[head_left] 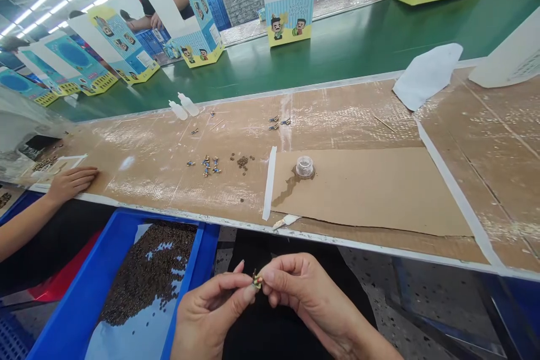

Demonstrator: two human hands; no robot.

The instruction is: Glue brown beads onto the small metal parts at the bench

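My left hand (215, 306) and my right hand (301, 292) meet low in the view, above my dark-clothed lap. Between their fingertips is a small painted figurine (256, 281), with green, yellow and reddish parts. Both thumbs and forefingers pinch it, and they cover much of its shape. On the worktable (139, 174) ahead lie several small blue-and-gold figurines (206, 164) beside a little heap of brown disc-like pieces (242, 162). Farther back is another small group of figurines (276, 123).
A blue bin (198, 261) of small dark pieces stands left of my knees. A clear cup (305, 167) sits on taped cardboard (379, 194), by a wet stain. Beyond are two white squeeze bottles (185, 104), a green conveyor belt (350, 39) with printed boxes (291, 17), and a co-worker's hand (73, 183) at left.
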